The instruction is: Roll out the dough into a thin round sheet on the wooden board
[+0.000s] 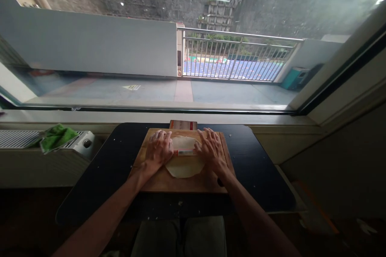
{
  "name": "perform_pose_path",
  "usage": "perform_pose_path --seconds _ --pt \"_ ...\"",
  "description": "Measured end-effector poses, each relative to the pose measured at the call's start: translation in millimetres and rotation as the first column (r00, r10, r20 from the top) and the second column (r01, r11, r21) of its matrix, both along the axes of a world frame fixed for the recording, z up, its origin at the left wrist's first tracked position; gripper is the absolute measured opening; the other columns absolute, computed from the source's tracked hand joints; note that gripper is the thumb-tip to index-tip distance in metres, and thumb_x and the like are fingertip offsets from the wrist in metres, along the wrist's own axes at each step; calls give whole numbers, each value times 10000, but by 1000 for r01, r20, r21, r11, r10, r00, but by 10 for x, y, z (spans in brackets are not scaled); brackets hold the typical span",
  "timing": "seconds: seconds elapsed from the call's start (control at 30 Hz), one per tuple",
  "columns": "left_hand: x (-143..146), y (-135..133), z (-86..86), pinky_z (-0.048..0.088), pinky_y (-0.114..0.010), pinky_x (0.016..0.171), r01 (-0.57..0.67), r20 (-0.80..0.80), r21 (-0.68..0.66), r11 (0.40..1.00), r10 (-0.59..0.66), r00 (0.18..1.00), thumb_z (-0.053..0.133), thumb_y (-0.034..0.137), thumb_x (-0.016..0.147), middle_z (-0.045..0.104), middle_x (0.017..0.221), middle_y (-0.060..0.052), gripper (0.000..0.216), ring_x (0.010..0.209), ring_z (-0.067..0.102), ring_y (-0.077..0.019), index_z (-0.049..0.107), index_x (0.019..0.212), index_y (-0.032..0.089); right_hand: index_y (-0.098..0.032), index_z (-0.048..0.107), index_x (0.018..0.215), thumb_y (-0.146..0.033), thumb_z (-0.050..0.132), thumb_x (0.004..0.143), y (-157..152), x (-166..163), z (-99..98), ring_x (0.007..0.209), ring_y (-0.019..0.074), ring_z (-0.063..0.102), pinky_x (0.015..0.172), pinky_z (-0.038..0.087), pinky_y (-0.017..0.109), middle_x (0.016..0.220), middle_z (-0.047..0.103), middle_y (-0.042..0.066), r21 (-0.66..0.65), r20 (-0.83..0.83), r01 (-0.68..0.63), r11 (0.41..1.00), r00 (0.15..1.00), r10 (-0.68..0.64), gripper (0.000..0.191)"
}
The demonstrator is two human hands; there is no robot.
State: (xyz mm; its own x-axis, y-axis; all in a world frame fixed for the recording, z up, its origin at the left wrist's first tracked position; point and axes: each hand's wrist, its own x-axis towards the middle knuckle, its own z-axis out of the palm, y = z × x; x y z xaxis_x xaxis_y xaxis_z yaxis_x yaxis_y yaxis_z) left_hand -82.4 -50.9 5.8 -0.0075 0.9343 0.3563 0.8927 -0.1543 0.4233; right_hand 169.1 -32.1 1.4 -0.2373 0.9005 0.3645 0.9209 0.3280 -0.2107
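A flattened sheet of pale dough [185, 168] lies on a wooden cutting board [181, 186]. Across the dough runs a rolling pin [186, 152] with a printed label around its middle; both its ends are hidden under my hands. My left hand [159, 146] is curled over the left end, with what looks like flour on the fingers. Over the right end lies my right hand [211, 148], fingers bent forward and somewhat apart, thumb towards the label. Dough shows on both the near and far side of the pin.
The board rests on a black table [253, 168] dotted with white crumbs. Behind the board is a small box or booklet [183, 125], by the window sill [90, 116]. A green cloth [58, 136] hangs over the radiator [81, 144] at left. My knees [181, 237] are below the table.
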Motion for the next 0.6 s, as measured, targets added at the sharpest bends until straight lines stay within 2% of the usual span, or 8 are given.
perform_pose_path --seconds 0.1,0.2,0.33,0.47,0.6 --pt "-25 305 70 414 -601 1325 -4 -72 -33 999 2 997 559 234 1000 704 1467 -220 540 1464 607 -433 681 1524 190 -224 564 1706 -363 637 1082 277 -66 139 1709 373 371 1421 242 623 1826 457 167 -60 35 -56 997 998 58 644" --pt "-35 602 147 442 -602 1297 -26 -153 -49 998 18 988 504 226 1023 666 1527 -258 573 1462 606 -439 641 1572 133 -235 503 1751 -358 602 1094 527 -111 228 1742 384 315 1423 215 651 1872 371 170 -144 51 -79 986 995 87 676" --pt "-38 843 131 358 -597 1366 -49 -134 12 999 50 990 507 210 1026 601 1625 -273 594 1589 512 -441 606 1602 102 -226 443 1789 -373 547 1104 747 -133 208 1767 385 262 1426 197 667 1891 333 164 -223 62 -38 974 997 53 709" --pt "-38 848 12 252 -591 1431 -17 -56 40 999 20 998 533 258 1034 534 1734 -240 645 1720 356 -408 554 1663 118 -177 310 1842 -388 506 1107 729 -131 159 1786 380 213 1432 175 670 1901 303 181 -202 77 -47 978 995 64 789" --pt "-22 597 -62 254 -614 1427 -3 -66 -37 999 1 998 513 364 1066 458 1807 -243 693 1756 292 -411 508 1709 106 -129 286 1842 -433 506 1121 410 -125 111 1782 367 234 1441 179 632 1899 302 190 -152 78 -25 988 996 37 813"
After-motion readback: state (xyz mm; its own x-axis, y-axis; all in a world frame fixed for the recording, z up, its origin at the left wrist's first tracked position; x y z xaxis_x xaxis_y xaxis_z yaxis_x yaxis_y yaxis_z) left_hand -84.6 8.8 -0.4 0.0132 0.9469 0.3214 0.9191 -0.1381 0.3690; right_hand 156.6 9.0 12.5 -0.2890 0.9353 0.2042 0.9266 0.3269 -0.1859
